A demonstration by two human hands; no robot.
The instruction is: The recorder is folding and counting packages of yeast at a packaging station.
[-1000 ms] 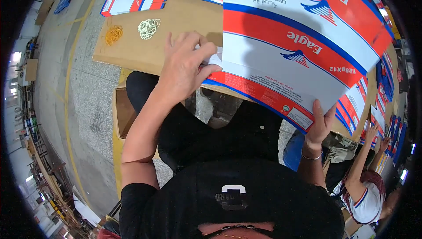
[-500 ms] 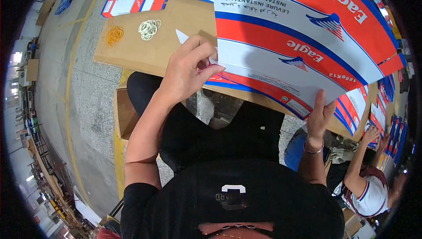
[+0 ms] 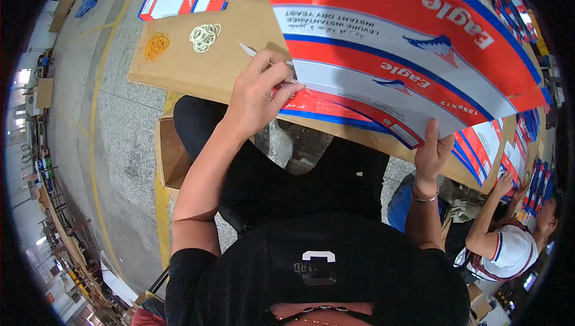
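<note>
Carton sheet [image 3: 389, 57] tilted above the tabletop [image 3: 179, 73]. My right hand [image 3: 433, 149] clamps its near edge; my left hand [image 3: 257, 95], apart from the right, pinches a white edge [image 3: 293, 82], of which layer I cannot tell. Judged step: positioning the sheet; the next move calls for even support against bending.

I watch through 1 fisheye feed, from the left of 2 cameras worn side by side on the person's head. It faces steeply down over the black shirt [image 3: 311, 236], which fills 6 o'clock and sits nearest the lens. The tabletop [image 3: 179, 65] spreads from 10 to 2 o'clock. From mid-frame I get the left hand [image 3: 259, 92] toward 11 o'clock, the right hand [image 3: 432, 151] toward 3, both fairly near. Farther off lie the floor [image 3: 123, 128] at 9 and a co-worker [image 3: 509, 251] at 4.
</note>
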